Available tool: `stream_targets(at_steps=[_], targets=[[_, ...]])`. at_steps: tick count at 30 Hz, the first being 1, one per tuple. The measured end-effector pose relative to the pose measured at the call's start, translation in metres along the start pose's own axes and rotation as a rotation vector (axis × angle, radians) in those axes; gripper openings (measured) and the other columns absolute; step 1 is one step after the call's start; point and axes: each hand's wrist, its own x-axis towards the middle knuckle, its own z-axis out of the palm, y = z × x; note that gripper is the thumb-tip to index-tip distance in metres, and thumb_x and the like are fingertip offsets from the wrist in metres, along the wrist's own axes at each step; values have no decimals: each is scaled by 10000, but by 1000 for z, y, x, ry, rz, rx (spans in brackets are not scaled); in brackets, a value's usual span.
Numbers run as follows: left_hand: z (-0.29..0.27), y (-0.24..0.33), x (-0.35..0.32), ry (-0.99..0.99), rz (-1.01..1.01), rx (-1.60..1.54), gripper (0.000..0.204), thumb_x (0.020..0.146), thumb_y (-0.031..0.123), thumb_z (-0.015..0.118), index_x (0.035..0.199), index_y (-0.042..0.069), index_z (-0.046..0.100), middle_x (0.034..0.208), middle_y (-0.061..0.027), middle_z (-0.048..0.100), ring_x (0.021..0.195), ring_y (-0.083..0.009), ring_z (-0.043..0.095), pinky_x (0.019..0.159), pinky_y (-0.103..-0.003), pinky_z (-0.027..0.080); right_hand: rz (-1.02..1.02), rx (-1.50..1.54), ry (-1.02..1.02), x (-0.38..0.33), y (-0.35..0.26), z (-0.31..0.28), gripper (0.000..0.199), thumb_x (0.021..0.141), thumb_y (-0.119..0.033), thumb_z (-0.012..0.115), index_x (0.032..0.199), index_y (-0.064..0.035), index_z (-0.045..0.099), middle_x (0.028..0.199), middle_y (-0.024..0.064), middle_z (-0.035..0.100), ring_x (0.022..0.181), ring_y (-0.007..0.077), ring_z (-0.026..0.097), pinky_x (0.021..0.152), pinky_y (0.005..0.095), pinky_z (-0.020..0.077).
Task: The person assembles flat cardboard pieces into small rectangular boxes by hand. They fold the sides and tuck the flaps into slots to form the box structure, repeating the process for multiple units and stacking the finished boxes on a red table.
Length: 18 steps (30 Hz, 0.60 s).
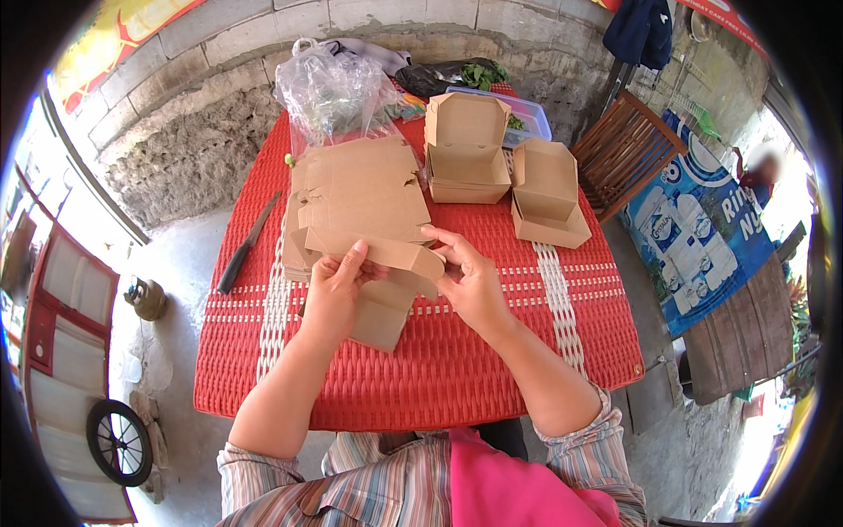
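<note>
A partly folded brown cardboard box (384,318) is between my hands, over the near part of the red woven table. My left hand (338,285) pinches its raised side wall, thumb on top. At the wall's right end, my right hand (470,277) grips a rounded flap between thumb and fingers. Just beyond lies a stack of flat cardboard box blanks (356,189), with torn-looking slots near its right edge. Two sets of folded boxes stand to the right: an open-lidded stack (467,167) and another open box (553,211) beside it.
A black-handled knife (248,241) lies on the red woven table (457,369), left of the blanks. At the far edge are a clear plastic bag (334,92), a black bag (439,77) with greens and a plastic tub (531,114). A wooden chair (628,154) stands at the right.
</note>
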Motion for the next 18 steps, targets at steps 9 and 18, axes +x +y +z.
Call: stream_targets(at_steps=[9,18], targets=[[17,0,-14,-171,12,132,298,946,195,662,1110,-23,543,972,-70,654,879,-126,618,819,-285,515,-412,-421,121,-4,7,11,118,839,10,670,874,-13,559,807,110,617,682,238,653,561,332,512],[30,3,-26,85,218,354,70,900,22,657,920,-32,616,855,-65,665,768,-113,629,684,-244,495,-381,-350,121,-10,6,20,115,876,-15,659,949,-2,570,834,152,612,720,301,649,596,353,511]])
